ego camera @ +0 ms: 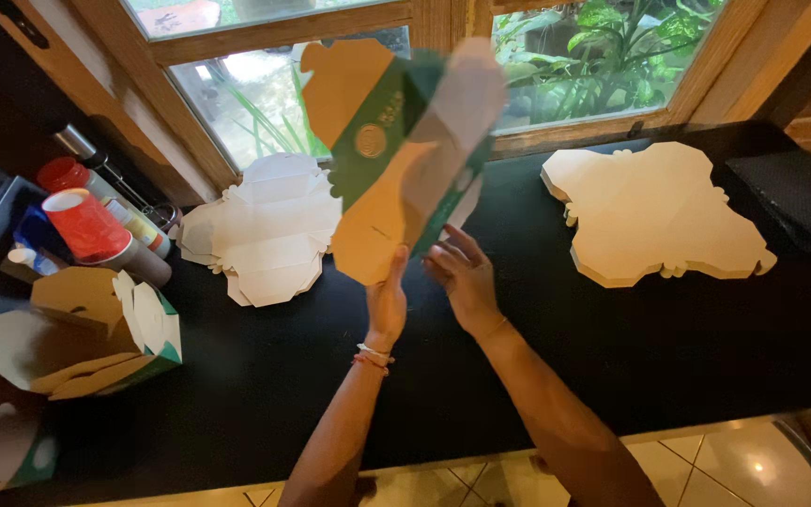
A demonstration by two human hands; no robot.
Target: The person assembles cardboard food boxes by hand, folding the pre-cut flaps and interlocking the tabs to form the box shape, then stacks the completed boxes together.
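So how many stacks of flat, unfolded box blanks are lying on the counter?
2: one stack left of the hands, below the window, and one stack at the right. More may lie beyond the frame.

A: Where does the folded carton blank (396,160) sit?

B: Raised above the counter (518,357), before the window (556,66). The left hand (387,305) touches its lower edge; the right hand (462,277) is just beside, on the right.

A: And on the counter?

B: 1 stack of flat blanks (654,216) lies to the right, another flat pile (265,230) to the left, behind the hands. Farther left stand the cups (91,230), with an assembled box (86,329) in front of them.
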